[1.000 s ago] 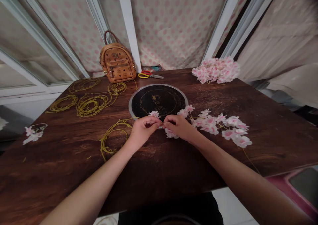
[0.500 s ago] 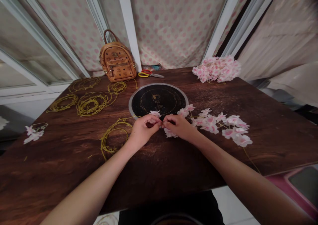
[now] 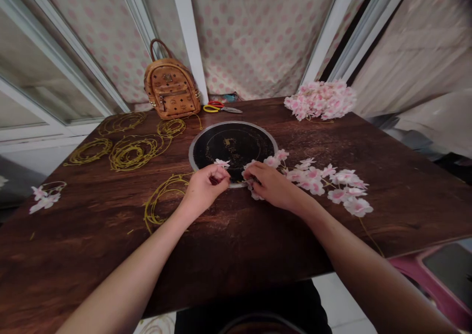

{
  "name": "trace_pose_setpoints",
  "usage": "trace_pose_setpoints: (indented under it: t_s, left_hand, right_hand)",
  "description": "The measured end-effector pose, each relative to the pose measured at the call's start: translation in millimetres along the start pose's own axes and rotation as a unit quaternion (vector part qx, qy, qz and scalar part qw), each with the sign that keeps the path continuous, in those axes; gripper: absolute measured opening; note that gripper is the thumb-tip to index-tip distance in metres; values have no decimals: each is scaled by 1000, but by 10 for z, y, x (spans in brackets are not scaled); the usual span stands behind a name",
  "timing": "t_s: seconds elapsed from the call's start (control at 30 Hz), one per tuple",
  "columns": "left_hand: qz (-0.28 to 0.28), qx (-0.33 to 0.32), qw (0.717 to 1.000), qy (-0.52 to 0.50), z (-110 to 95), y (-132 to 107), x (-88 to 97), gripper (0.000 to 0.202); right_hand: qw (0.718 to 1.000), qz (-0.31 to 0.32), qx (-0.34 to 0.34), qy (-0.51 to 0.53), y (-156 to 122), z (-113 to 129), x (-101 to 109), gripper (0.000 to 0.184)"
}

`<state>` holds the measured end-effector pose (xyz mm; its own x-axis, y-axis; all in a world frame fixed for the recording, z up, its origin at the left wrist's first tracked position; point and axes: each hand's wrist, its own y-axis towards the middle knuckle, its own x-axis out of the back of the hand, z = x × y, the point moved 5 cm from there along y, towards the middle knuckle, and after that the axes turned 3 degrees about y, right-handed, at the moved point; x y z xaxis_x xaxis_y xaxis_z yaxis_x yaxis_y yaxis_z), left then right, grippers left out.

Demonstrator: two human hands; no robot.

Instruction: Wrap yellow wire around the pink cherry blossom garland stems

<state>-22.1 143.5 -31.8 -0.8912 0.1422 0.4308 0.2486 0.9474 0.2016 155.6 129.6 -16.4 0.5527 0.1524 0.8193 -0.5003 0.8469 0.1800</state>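
Note:
My left hand (image 3: 206,189) is closed in a pinch at the near edge of the black round disc. A yellow-green wire stem (image 3: 162,198) runs from a loose coil to this hand, and a pink-white artificial flower (image 3: 221,163) shows just above its fingers. A short way to the right, my right hand (image 3: 273,186) has its fingers curled down on the pink blossoms of a flower garland (image 3: 313,181). The garland trails away to the right across the table. What lies between the right fingertips is partly hidden.
Several coils of yellow-green stem (image 3: 134,153) lie at the left, near a brown backpack (image 3: 173,90). Scissors (image 3: 221,107) rest behind the disc (image 3: 236,144). A pink blossom bunch (image 3: 320,100) sits at the back right, and a small flower sprig (image 3: 46,198) at the far left.
My hands were together, fingertips meeting. Now they are apart: the right hand's fingers have curled over the blossoms, and the left hand has shifted slightly left. The view has shifted slightly too.

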Motion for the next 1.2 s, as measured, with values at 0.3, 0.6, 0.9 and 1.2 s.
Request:
trace_pose_setpoints:
  t_s: [0.3, 0.6, 0.9, 1.2]
  left_hand:
    - [48, 54, 995, -75, 26, -47, -103, 8]
    - [65, 33, 994, -77, 18, -29, -117, 7]
    - [66, 76, 993, -63, 17, -52, -115, 9]
    - [109, 8, 994, 21, -134, -114, -140, 4]
  right_hand:
    - [997, -46, -20, 55, 28, 31, 60, 28]
    - [999, 2, 4, 46, 21, 171, -43, 10]
    - [998, -22, -41, 52, 36, 36, 17, 20]
    - [994, -58, -66, 66, 24, -73, 94, 31]
